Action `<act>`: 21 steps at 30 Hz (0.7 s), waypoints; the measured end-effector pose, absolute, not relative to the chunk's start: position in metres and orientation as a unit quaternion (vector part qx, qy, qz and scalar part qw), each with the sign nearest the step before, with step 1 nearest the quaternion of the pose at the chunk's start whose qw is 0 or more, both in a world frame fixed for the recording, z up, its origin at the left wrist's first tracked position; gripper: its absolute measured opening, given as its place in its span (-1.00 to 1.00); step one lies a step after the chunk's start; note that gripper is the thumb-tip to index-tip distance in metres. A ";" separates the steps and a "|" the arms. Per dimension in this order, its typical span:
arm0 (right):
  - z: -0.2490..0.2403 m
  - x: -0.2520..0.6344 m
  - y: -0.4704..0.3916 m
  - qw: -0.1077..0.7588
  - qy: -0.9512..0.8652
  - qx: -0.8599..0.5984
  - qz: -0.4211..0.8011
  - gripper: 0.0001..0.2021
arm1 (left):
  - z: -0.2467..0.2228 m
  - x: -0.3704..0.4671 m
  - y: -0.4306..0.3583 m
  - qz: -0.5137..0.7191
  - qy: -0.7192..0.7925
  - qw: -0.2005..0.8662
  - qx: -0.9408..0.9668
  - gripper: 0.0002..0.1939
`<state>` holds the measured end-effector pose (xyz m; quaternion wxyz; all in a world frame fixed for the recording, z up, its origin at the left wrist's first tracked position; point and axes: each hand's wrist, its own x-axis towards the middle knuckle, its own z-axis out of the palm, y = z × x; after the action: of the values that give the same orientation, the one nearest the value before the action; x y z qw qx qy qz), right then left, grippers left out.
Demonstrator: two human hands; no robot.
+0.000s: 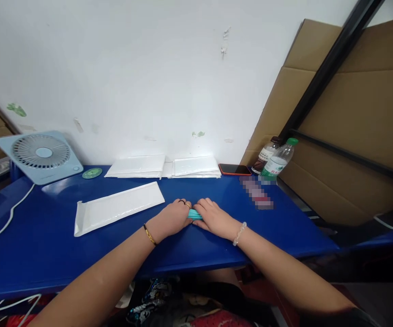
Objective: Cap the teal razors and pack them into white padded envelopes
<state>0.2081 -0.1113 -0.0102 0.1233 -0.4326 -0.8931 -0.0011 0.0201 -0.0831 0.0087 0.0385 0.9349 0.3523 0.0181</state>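
Note:
Both of my hands rest close together on the blue table [46,236], near its front edge. Between them lies a small teal item [194,215], mostly covered by my fingers. My left hand [172,217] wears rings and presses on the item's left end. My right hand [213,217] covers its right end, fingers curled over it. What the teal item is cannot be made out. A white padded envelope [116,207] lies flat to the left of my hands, apart from them.
Two stacks of white envelopes [164,166] sit by the wall. A pale blue fan [41,156] and green disc [92,173] stand at the back left, a white cable [4,225] trailing forward. A phone [234,169], two bottles [275,160] and cardboard [360,113] are at the right.

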 end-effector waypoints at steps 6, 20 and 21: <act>-0.008 0.197 -0.132 0.067 -0.897 -0.437 -0.027 -0.89 | 0.003 0.026 -0.117 0.009 0.397 0.004 0.918 -0.77; 0.088 0.210 -0.148 0.334 -0.813 -0.334 0.341 -0.17 | -0.011 0.045 -0.131 0.331 0.370 0.393 0.774 -0.70; 0.081 0.204 -0.148 0.345 -0.802 -0.325 0.363 -0.19 | -0.011 0.048 -0.134 0.319 0.366 0.405 0.775 -0.68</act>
<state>0.2035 -0.1480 0.0812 0.3455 -0.3251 -0.8019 0.3632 0.0484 -0.1343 -0.0113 0.4053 0.7747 0.3656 0.3191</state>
